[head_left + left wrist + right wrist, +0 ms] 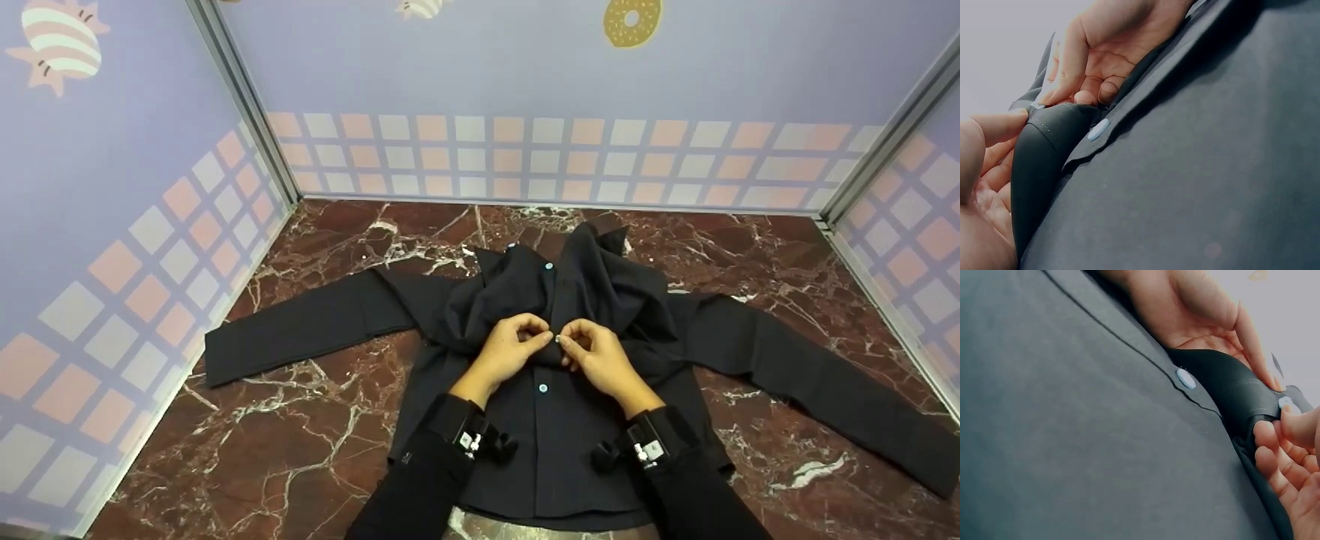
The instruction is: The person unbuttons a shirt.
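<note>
A dark button-up shirt [480,442] lies front up, its upper part bunched into raised folds. At mid-front, my left hand [510,349] pinches the placket edge between thumb and fingers. Fingertip to fingertip with it, my right hand [600,360] pinches a small pale button [1287,404] and the cloth around it; in the right wrist view the thumb presses on the button. The cloth partly hides whether the button is through its hole. Below the hands sits another pale button [544,388] on the front, and a further button [549,266] shows above them.
The shirt's sleeves spread out, the left-side sleeve [300,330] and the right-side sleeve [817,382], over a red-brown marbled tabletop [300,450]. Patterned panels stand on three sides, with the back panel [480,82] beyond the collar [615,238].
</note>
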Demonstrator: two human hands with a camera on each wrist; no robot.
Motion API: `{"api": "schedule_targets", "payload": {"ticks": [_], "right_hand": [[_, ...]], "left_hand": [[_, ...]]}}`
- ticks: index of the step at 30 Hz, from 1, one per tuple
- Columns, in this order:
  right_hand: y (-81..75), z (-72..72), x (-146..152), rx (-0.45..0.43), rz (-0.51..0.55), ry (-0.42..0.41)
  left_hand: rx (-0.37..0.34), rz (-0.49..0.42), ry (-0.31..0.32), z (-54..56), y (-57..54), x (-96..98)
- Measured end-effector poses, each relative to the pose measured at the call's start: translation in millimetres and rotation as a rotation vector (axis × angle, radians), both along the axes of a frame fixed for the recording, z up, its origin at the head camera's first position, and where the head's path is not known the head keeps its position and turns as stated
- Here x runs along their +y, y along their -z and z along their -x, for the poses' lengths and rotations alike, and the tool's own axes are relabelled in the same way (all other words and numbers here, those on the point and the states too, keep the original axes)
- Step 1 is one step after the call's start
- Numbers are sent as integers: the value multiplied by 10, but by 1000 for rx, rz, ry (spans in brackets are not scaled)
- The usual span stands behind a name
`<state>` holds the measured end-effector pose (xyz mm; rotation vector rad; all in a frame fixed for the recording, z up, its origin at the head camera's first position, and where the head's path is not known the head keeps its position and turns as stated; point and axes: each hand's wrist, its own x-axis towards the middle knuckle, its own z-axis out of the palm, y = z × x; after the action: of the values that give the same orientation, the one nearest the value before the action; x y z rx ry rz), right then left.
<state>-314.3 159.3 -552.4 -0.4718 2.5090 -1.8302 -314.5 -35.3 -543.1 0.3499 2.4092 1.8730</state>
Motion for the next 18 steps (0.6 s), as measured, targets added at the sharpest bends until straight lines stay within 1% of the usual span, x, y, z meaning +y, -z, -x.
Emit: {"api": "schedule_targets", "payload": {"ticks": [6, 11, 14, 18], "right_hand": [[6, -8, -11, 16, -19, 14], [4, -14, -44, 29, -58, 50], [-3, -13, -49, 28, -70, 48], [15, -3, -29, 29, -71, 17]], "left_hand": [[0, -4, 7, 8, 4, -2], [27, -17, 23, 16, 9, -10], [51, -19, 27, 16, 13, -15], [61, -25, 18, 8, 25, -17]]}}
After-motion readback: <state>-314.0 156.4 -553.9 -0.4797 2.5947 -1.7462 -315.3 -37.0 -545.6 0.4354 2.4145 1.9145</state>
